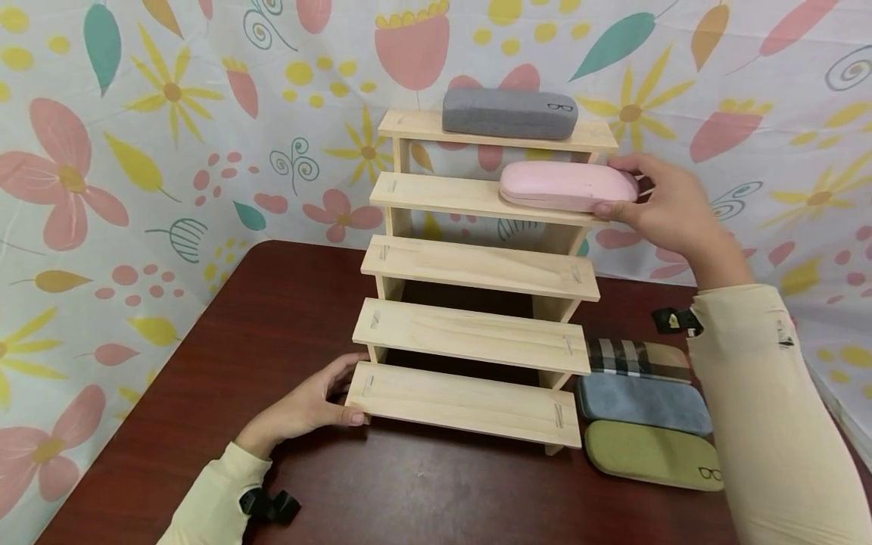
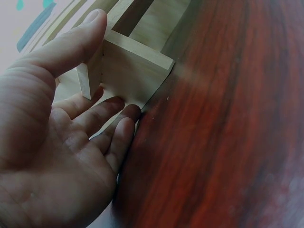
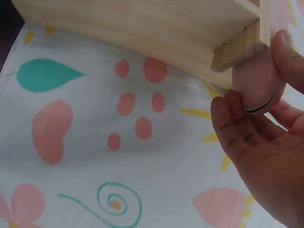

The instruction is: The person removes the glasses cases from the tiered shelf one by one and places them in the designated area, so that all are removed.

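Observation:
A pale wooden stepped rack (image 1: pixel 470 265) stands on the table. On its second step from the top lies a pink glasses case (image 1: pixel 565 185), hanging past the right end of the step. My right hand (image 1: pixel 664 200) holds that overhanging end, thumb at the front and fingers behind; the right wrist view shows the case end (image 3: pixel 256 85) between them. At the bottom step's left end, my left hand (image 1: pixel 309 405) grips the rack with the thumb on the front edge. The left wrist view has its fingers (image 2: pixel 109 111) curled against the rack's side panel (image 2: pixel 130 71).
A grey glasses case (image 1: pixel 509 113) sits on the top step. Right of the rack, a plaid case (image 1: pixel 640 359), a blue case (image 1: pixel 647 403) and a green case (image 1: pixel 650 454) lie in a row on the dark red table (image 1: pixel 422 492). A flower-print cloth (image 1: pixel 225 136) hangs behind.

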`<state>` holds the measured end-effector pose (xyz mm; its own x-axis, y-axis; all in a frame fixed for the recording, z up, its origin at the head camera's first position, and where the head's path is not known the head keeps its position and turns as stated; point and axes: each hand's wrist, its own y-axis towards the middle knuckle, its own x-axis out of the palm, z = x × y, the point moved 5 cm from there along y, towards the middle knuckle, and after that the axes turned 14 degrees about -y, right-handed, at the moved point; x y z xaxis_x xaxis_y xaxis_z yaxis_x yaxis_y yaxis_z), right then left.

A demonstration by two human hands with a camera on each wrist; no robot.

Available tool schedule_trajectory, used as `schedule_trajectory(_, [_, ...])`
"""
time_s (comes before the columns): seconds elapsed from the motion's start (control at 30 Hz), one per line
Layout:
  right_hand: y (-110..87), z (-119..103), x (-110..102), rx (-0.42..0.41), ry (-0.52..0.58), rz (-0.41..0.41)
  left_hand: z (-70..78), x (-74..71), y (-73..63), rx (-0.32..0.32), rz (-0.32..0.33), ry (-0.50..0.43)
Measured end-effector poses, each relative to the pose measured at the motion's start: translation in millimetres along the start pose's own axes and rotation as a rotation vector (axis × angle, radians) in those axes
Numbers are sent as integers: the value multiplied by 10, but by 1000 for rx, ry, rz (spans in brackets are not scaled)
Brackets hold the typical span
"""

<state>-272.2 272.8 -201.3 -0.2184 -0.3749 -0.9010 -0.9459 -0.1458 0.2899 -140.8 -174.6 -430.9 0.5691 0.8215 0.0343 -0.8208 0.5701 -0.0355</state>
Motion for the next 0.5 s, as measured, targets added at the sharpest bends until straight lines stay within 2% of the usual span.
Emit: schedule_trajectory(0.5, [-196, 361, -125, 82, -4, 13, 11, 6, -1, 5, 0, 12])
